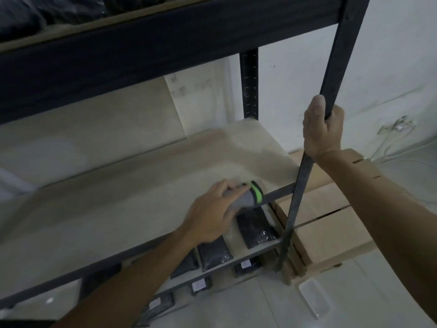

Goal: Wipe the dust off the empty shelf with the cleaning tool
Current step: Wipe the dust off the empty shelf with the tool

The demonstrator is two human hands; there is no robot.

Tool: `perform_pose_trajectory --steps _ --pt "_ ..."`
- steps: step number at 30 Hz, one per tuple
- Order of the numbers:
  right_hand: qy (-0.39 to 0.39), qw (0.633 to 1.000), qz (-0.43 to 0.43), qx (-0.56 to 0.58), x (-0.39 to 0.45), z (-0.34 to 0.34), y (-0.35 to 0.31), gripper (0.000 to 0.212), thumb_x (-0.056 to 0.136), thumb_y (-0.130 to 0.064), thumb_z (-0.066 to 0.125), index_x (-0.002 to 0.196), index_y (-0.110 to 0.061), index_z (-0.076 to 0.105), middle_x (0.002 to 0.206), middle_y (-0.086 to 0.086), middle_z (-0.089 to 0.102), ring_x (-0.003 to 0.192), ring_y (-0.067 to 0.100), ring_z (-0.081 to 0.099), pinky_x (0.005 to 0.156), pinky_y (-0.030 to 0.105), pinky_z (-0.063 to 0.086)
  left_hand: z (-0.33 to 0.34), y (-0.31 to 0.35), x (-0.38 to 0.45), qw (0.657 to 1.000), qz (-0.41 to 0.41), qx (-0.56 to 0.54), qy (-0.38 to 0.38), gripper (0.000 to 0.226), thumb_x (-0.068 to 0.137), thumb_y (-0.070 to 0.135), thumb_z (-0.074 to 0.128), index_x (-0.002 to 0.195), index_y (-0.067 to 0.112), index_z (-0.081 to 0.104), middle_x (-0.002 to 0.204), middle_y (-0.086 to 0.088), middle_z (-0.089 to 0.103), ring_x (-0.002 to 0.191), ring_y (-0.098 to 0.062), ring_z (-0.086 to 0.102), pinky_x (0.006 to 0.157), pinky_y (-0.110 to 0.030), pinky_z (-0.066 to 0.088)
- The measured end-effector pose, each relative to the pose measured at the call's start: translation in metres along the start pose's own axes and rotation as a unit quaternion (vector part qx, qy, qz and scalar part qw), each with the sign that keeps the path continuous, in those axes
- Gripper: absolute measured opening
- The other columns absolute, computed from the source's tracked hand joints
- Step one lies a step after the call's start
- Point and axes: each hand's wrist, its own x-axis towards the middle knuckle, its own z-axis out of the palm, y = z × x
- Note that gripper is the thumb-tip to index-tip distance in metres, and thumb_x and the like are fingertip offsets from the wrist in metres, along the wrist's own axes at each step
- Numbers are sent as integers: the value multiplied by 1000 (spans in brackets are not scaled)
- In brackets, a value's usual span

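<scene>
On the empty shelf (132,185), left hand (210,216) gripping a grey-green cleaning tool (246,197), right hand (322,129) closed round the rack post (335,62).

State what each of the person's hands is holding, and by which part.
The left hand grips the grey-and-green cleaning tool around its grey body, at the empty shelf's front edge. The right hand is wrapped around the rack's front upright post.

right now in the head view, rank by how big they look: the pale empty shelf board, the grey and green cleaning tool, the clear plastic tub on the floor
1. pale empty shelf board
2. clear plastic tub
3. grey and green cleaning tool, partly hidden by the left hand, so 2 and 3 are close.
</scene>
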Motion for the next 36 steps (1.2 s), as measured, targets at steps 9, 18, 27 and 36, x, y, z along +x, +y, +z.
perform_pose_trajectory --steps 9,18,27,36 --pt "-5 1000 -4 -21 2 0 0 65 88 -79 41 59 -22 27 54 13 26 49 26 25 47 38 21 -44 -101 44 991 -120 -16 55 50 101 45 41 150 36 41 134 -8 54 115 -28 56 96 -48 51" --pt "-15 1000 -13 -7 2 -4 4 60 89 -78 43 55 -31 30 52 7 23 48 22 23 41 42 20 -7 -50 -1 997 -39 29 57 59 100 27 49 155 38 30 128 3 42 108 -18 51 82 -33 51" --pt "115 967 -98 -204 -42 -7 -21 55 99 -51 51 115 0 43 110 8 42 97 27 50 83 37 44 -36 -46 -45 995 0 -95 28 42 102 30 50 144 32 48 118 7 51 102 -14 55 85 -32 51" --pt "-363 827 -59 -426 -88 63 18 63 93 -71 37 138 -27 45 144 -5 51 134 21 44 106 37 37 -90 -178 -15 978 -156 -18 135 50 93 35 56 140 16 58 117 -7 60 109 -26 60 95 -32 47"
